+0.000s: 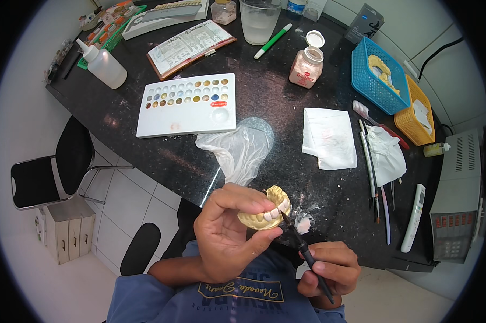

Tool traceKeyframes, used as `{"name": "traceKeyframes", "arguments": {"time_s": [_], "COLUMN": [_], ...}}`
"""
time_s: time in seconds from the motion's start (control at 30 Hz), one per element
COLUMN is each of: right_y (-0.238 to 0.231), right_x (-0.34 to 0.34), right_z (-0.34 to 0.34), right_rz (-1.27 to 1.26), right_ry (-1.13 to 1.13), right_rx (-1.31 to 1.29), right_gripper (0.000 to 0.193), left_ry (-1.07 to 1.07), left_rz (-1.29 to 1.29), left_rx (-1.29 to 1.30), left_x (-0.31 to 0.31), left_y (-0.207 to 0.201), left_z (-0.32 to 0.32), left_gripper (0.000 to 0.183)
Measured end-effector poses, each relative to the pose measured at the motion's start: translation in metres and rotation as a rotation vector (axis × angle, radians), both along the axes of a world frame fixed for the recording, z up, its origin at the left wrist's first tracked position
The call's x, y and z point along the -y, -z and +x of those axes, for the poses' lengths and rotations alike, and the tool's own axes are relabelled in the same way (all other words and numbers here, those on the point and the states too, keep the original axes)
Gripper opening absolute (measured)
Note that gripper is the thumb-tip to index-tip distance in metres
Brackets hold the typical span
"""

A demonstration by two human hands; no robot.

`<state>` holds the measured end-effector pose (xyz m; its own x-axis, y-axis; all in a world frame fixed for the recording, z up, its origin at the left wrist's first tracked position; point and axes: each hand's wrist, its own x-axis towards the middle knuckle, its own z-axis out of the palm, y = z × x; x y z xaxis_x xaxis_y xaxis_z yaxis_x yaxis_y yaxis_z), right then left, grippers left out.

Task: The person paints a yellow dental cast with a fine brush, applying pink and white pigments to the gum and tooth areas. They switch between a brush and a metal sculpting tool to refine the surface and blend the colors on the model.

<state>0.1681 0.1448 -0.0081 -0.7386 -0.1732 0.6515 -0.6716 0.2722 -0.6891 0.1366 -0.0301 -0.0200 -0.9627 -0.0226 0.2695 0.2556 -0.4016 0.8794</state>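
A yellow plaster dental model is held between the thumb and fingers of my left hand, in front of the table's near edge. White tooth crowns sit along its arch, facing right. My right hand grips a slim black-handled carving tool, slanted up to the left. Its dark pointed tip is at the crowns; whether it touches them I cannot tell. Just right of the model, a small pinkish lump and white powder lie on the dark tabletop.
A white mixing palette and crumpled clear plastic lie to the left. Folded tissue, brushes and a white handheld device lie right. An open powder jar, a beaker and a blue basket stand behind.
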Motion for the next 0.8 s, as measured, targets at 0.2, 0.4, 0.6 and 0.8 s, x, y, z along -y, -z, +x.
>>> {"name": "traceKeyframes", "arguments": {"time_s": [0.2,0.4,0.6,0.8], "right_y": [0.001,0.0039,0.0012,0.0006], "right_x": [0.002,-0.0011,0.0002,-0.0004], "right_z": [0.0005,0.0038,0.0021,0.0007], "right_rz": [-0.025,-0.073,-0.046,-0.021], "right_ry": [0.045,0.037,0.032,0.028], "right_rx": [0.004,0.01,0.029,0.02], "right_gripper": [0.028,0.028,0.029,0.03], "left_ry": [-0.003,-0.013,-0.015,-0.018], "left_rz": [0.001,-0.003,0.003,0.035], "left_rx": [-0.006,-0.008,-0.005,-0.024], "left_x": [-0.0005,-0.0005,-0.001,-0.0013], "left_y": [0.0012,0.0009,0.0016,0.003], "left_z": [-0.0001,-0.0007,-0.0005,-0.0007], "left_gripper": [0.039,0.039,0.039,0.039]}}
